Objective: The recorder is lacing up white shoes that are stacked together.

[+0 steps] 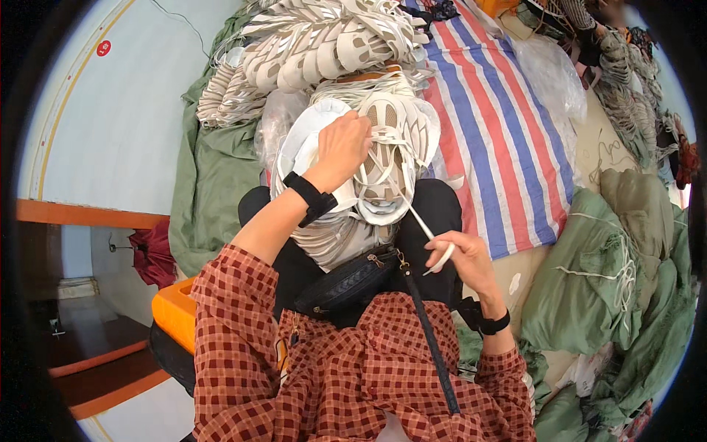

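A white and beige shoe upper [384, 188] lies over my lap, its white laces threaded across the front. My left hand [343, 149] is closed at the upper's left edge, fingertips curled and partly hidden. To the lower right, my right hand [469, 259] pinches a white shoelace [421, 221], which runs taut from the upper down to my fingers, with its loose end curling out below them. More white upper pieces [306, 132] lie under and beside my left hand. A stack of thin pale layers [331, 239] shows beneath, between my knees.
A large pile of similar shoe uppers [324, 55] lies just beyond my lap. Right of it spreads a red, blue and white striped sheet [501, 140]. Green sacks [589, 280] tied with white cord stand at the right. A black waist bag [346, 283] rests on my lap.
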`<state>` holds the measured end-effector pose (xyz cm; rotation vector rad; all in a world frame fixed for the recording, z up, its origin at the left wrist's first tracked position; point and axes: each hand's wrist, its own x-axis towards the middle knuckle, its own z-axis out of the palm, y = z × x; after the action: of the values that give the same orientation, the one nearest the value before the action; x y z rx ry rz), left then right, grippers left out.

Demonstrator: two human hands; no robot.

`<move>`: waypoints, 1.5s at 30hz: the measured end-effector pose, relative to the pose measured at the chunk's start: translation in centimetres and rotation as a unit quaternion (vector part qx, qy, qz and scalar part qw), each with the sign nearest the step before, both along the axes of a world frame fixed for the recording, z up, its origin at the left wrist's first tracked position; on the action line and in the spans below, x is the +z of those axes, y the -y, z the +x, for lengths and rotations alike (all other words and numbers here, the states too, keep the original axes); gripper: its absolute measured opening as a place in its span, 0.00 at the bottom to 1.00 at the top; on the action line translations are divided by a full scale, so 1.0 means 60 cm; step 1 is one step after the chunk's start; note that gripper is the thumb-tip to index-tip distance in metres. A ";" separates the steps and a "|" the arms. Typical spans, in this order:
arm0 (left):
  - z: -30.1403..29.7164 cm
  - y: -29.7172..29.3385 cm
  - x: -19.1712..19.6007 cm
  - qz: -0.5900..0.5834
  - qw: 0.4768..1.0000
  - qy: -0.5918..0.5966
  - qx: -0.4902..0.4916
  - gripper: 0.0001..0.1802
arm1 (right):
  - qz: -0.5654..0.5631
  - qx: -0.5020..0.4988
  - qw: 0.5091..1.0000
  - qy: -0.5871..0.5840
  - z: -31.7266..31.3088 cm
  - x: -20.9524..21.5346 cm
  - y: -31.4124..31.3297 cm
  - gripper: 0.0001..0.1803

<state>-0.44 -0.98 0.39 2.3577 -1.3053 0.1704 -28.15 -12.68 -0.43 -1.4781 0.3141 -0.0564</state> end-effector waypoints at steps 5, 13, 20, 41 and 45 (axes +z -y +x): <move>0.053 0.012 0.032 0.165 0.904 -0.385 -0.082 0.08 | 0.050 -0.268 0.962 -0.024 -0.125 -0.083 0.130 0.11; 0.065 -0.016 0.016 0.016 0.772 -0.635 0.030 0.08 | 0.013 -0.713 0.697 -0.074 -0.498 -0.175 0.338 0.05; -0.036 -0.094 0.068 -0.099 0.798 -0.594 0.027 0.12 | -0.183 -0.273 0.926 -0.184 -0.301 -0.255 0.270 0.14; -0.062 -0.358 0.214 0.125 0.974 -0.164 0.096 0.09 | -0.439 0.128 0.890 0.002 0.300 0.025 0.104 0.08; 0.032 -0.508 0.204 0.249 0.931 0.063 0.259 0.06 | -0.487 0.219 0.844 -0.047 0.303 0.048 0.134 0.09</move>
<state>1.50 29.50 12.61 3.1428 -0.8063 0.1625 -9.95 -20.72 2.46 -2.5470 -0.0132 0.2662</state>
